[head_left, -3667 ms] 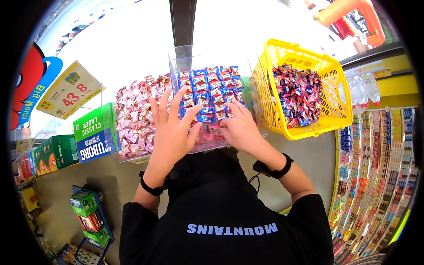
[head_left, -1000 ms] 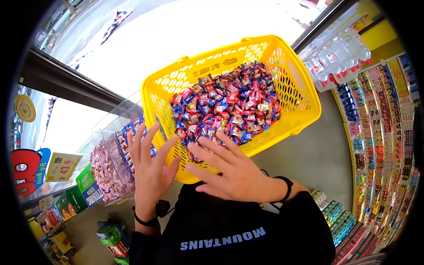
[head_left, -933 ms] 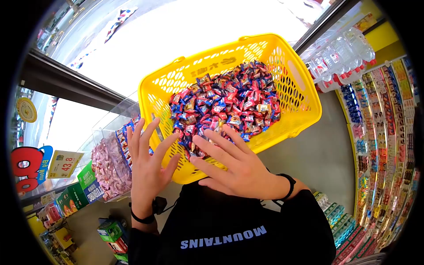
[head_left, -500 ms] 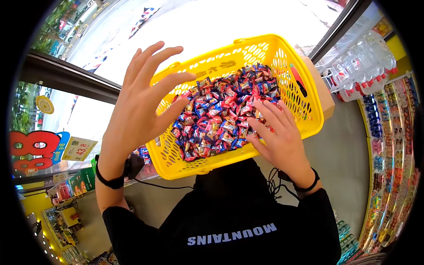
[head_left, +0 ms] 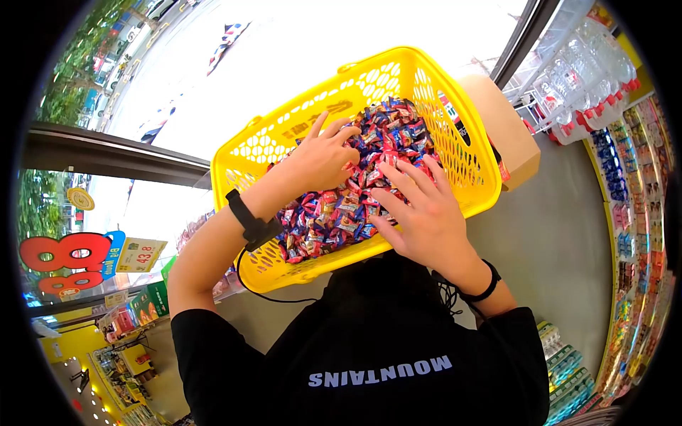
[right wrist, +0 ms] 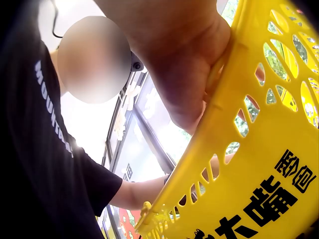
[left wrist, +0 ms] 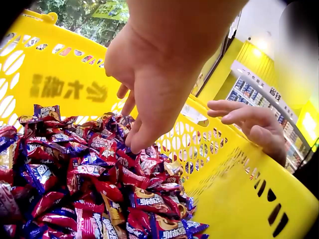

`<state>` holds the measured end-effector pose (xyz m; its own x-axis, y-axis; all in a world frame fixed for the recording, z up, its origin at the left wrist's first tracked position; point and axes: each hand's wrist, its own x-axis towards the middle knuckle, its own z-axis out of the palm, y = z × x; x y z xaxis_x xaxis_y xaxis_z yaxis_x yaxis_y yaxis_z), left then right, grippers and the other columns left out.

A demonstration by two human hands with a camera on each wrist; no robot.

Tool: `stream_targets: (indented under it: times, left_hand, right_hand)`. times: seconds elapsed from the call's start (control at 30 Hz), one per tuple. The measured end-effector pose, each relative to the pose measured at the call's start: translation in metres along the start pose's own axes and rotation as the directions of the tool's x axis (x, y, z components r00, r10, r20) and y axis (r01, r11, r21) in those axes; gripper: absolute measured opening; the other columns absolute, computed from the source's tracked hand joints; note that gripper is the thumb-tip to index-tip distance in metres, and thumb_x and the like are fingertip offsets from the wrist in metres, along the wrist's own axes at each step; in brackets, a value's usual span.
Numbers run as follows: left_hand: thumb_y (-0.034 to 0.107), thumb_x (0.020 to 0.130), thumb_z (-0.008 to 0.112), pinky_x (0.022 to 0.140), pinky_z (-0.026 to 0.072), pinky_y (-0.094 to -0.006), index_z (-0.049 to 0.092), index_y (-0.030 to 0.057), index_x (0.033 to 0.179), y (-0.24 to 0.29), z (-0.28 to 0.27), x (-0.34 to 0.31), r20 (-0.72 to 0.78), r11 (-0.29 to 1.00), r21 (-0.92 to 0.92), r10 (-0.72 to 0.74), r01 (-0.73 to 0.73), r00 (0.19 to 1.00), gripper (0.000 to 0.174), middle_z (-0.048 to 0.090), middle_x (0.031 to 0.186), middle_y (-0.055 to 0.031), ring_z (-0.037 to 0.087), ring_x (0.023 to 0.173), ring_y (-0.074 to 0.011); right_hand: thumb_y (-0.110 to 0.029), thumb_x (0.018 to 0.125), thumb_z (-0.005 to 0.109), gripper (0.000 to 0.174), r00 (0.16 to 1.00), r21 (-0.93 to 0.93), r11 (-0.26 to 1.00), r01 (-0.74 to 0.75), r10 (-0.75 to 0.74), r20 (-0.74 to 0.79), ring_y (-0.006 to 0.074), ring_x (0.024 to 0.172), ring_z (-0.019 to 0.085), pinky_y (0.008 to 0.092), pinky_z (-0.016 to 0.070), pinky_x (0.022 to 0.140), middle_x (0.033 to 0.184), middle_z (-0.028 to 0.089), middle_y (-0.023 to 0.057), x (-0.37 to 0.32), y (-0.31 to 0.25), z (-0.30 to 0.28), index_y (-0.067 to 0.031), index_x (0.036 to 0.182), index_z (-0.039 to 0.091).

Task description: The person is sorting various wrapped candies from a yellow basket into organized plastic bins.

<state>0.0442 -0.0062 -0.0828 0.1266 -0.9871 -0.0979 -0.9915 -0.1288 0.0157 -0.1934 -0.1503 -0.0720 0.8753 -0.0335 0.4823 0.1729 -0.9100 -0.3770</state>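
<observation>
A yellow plastic shopping basket [head_left: 312,273] with pierced walls is filled with a heap of red and blue wrapped candies [head_left: 327,213]. My left hand [head_left: 323,160] reaches over the heap from the left, fingers loosely bent. In the left wrist view the thumb of the left hand [left wrist: 154,99] points down, its tip right at the wrappers. My right hand [head_left: 426,220] is over the near wall with its fingers relaxed and spread above the candies. The right wrist view shows the right hand [right wrist: 184,74] at the basket rim [right wrist: 199,119], with its fingertips hidden behind the wall.
A cardboard box [head_left: 501,124] stands close beyond the basket's right end. Water bottles [head_left: 582,85] with red caps and stocked shelves [head_left: 632,255] line the right side. At left are a price sign [head_left: 140,254] and green boxes [head_left: 149,302].
Earlier both hands were over a clear bin of blue-wrapped candies left of the basket; the view then turned to the basket. The left hand was raised half a second ago and has come down to the heap.
</observation>
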Motion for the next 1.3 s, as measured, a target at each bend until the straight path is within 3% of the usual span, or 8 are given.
stream_targets:
  times: [0.13,0.23,0.33,0.53,0.93,1.13,1.3]
  left_hand:
    - [0.033,0.088,0.085,0.133,0.0187,-0.0659,0.079,0.0172,0.094,0.001,-0.003,-0.004,0.097,0.996,0.001,-0.088,0.088,0.991,0.018,0.061,0.142,-0.0085,0.042,0.154,-0.0348]
    - [0.035,0.085,0.087,0.133,0.0181,-0.0655,0.080,0.0175,0.088,0.003,-0.006,-0.014,0.077,0.995,-0.061,-0.079,0.083,0.994,0.019,0.061,0.142,-0.0072,0.042,0.154,-0.0349]
    - [0.035,0.084,0.088,0.133,0.0178,-0.0654,0.082,0.0185,0.088,0.006,-0.007,-0.020,0.134,0.994,-0.040,-0.099,0.105,0.986,0.018,0.061,0.143,-0.0058,0.042,0.154,-0.0348]
    - [0.027,0.086,0.085,0.134,0.0173,-0.0646,0.083,0.0183,0.089,0.003,0.003,-0.020,0.111,0.993,0.031,-0.118,0.115,0.987,0.010,0.061,0.147,-0.0050,0.043,0.154,-0.0348]
    - [0.024,0.091,0.081,0.133,0.0177,-0.0645,0.080,0.0145,0.094,0.007,-0.017,-0.028,0.134,0.989,-0.037,-0.139,0.145,0.981,0.010,0.063,0.141,-0.0066,0.041,0.155,-0.0348]
    - [0.023,0.093,0.080,0.133,0.0144,-0.0684,0.077,0.0139,0.091,0.019,-0.046,-0.043,0.016,0.980,-0.120,-0.156,0.157,0.988,0.010,0.062,0.140,-0.0077,0.040,0.156,-0.0374]
    - [0.019,0.084,0.088,0.131,0.0165,-0.0701,0.077,0.0182,0.090,0.049,-0.079,-0.067,-0.202,0.967,-0.243,-0.128,0.076,0.971,0.013,0.064,0.141,-0.0051,0.042,0.154,-0.0377]
  right_hand:
    - [-0.030,0.089,0.083,0.033,1.000,0.025,0.999,-0.022,0.021,0.016,0.0334,0.138,0.059,0.0594,0.0342,0.125,0.145,0.066,0.0129,0.001,-0.002,-0.002,-0.0118,0.115,0.076]
    - [-0.030,0.088,0.083,0.033,1.000,0.037,0.999,-0.018,0.018,0.014,0.0335,0.138,0.059,0.0596,0.0347,0.124,0.144,0.066,0.0133,0.001,-0.003,0.000,-0.0116,0.115,0.076]
    - [-0.030,0.088,0.084,0.033,1.000,0.021,1.000,-0.019,0.019,0.009,0.0334,0.137,0.059,0.0598,0.0354,0.124,0.143,0.067,0.0132,0.001,-0.003,-0.001,-0.0116,0.115,0.076]
    - [-0.031,0.088,0.084,0.034,1.000,0.009,1.000,-0.015,0.015,-0.016,0.0334,0.134,0.060,0.0607,0.0360,0.123,0.140,0.067,0.0125,-0.001,-0.003,0.002,-0.0112,0.114,0.076]
    - [-0.035,0.090,0.081,0.036,0.998,-0.037,0.997,0.064,-0.064,-0.007,0.0368,0.132,0.059,0.0633,0.0372,0.122,0.136,0.067,0.0143,-0.001,-0.002,0.001,-0.0078,0.113,0.075]
    - [-0.036,0.085,0.086,0.041,0.995,-0.002,0.999,0.054,-0.053,0.084,0.0359,0.142,0.054,0.0639,0.0325,0.124,0.146,0.063,0.0120,0.002,0.001,-0.004,-0.0113,0.116,0.076]
    - [-0.043,0.081,0.090,0.055,0.993,-0.021,1.000,-0.019,0.021,0.113,0.0382,0.144,0.051,0.0664,0.0316,0.124,0.153,0.059,0.0128,0.004,-0.003,-0.006,-0.0109,0.123,0.074]
